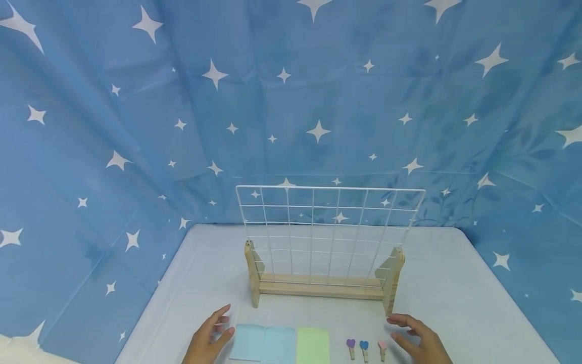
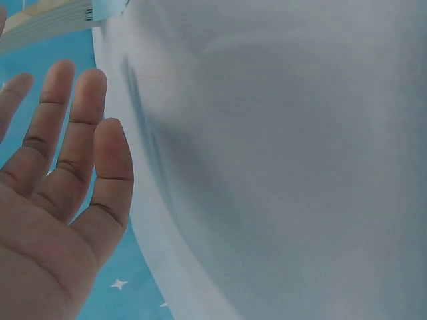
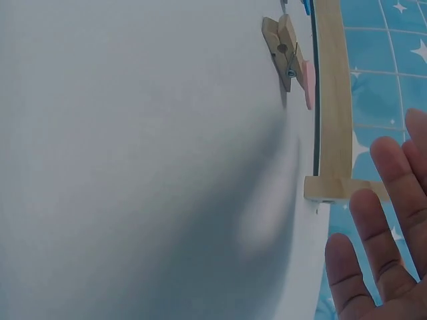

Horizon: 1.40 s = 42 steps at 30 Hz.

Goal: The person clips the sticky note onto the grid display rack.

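Observation:
My left hand [image 1: 210, 337] is at the front of the table with relaxed fingers and nothing in it, just left of a light blue paper sheet [image 1: 247, 343]. A second blue sheet [image 1: 279, 346] and a green sheet [image 1: 313, 346] lie in a row beside it. My right hand [image 1: 419, 339], also empty with fingers loosely spread, is right of three small wooden clothespins: one with a purple heart [image 1: 350, 344], one with a blue heart [image 1: 364, 346] and one with a pink heart [image 1: 382, 346]. The pink clothespin [image 3: 283, 53] is nearest to it.
Behind the papers stands a white wire grid [image 1: 325, 237] in a wooden stand [image 1: 320, 289], leaning slightly back. Its right foot is close to my right fingertips. The table [image 1: 441, 283] has a white cover, and a blue curtain [image 1: 364, 101] with white stars hangs around it.

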### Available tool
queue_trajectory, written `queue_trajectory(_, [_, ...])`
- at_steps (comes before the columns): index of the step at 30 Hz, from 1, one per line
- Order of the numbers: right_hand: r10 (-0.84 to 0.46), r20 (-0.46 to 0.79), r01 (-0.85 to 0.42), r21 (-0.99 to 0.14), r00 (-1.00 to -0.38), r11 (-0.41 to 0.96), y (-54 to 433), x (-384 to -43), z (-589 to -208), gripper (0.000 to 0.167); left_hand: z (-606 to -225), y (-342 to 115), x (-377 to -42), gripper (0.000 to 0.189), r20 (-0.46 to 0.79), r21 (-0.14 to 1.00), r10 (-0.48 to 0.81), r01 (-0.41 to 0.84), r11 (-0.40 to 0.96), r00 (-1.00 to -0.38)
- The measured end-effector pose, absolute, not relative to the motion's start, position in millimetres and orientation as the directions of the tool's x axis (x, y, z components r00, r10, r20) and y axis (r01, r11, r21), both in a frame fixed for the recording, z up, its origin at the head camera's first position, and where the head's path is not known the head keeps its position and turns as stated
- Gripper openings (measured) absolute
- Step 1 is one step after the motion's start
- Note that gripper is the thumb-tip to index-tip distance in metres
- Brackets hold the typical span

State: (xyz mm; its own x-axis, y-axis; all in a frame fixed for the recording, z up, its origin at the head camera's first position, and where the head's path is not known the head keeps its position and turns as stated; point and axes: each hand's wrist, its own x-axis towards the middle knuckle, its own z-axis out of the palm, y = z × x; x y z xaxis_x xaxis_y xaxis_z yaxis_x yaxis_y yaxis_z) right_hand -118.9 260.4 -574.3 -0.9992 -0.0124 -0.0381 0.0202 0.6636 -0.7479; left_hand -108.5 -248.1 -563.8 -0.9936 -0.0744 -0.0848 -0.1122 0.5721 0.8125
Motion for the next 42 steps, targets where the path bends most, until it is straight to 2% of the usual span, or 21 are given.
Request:
queue_trajectory(7, [-0.099,0.19,-0.21,-0.764,-0.977,0.61,257.2,-118.9,-579.8,0.025,-567.3,-248.7,-108.8,0.053,-0.096,0.82,-0.088,-0.129,0.558,-0.991])
queue_trajectory(14, [-0.23,0.106,-0.225,-0.776,-0.967,0.59,258.5,-128.9,-572.9,0.025,-567.1,-246.7,-111.7,0.054,-0.13,0.81,-0.089,-0.158,0.565,-0.987])
queue_trajectory(20, [-0.345,0.248,-0.405,-0.748,-0.906,0.526,256.3,-136.0,-577.9,0.021,-566.4,-245.8,-112.4,0.052,-0.152,0.797,-0.094,-0.178,0.577,-0.984])
queue_trajectory(23, [-0.369,0.293,-0.455,-0.735,-0.882,0.503,252.9,-138.3,-581.3,0.021,-565.5,-244.7,-112.9,0.052,-0.169,0.792,-0.091,-0.19,0.58,-0.981])
queue_trajectory(33, [-0.411,0.325,-0.5,-0.737,-0.852,0.455,239.6,-143.4,-583.2,0.019,-565.7,-239.9,-115.0,0.048,-0.172,0.755,-0.094,-0.193,0.626,-0.981])
queue_trajectory(42, [-0.473,0.23,-0.455,-0.771,-0.851,0.445,230.9,-146.0,-581.6,0.018,-567.1,-237.7,-116.1,0.042,-0.171,0.729,-0.089,-0.187,0.658,-0.981])
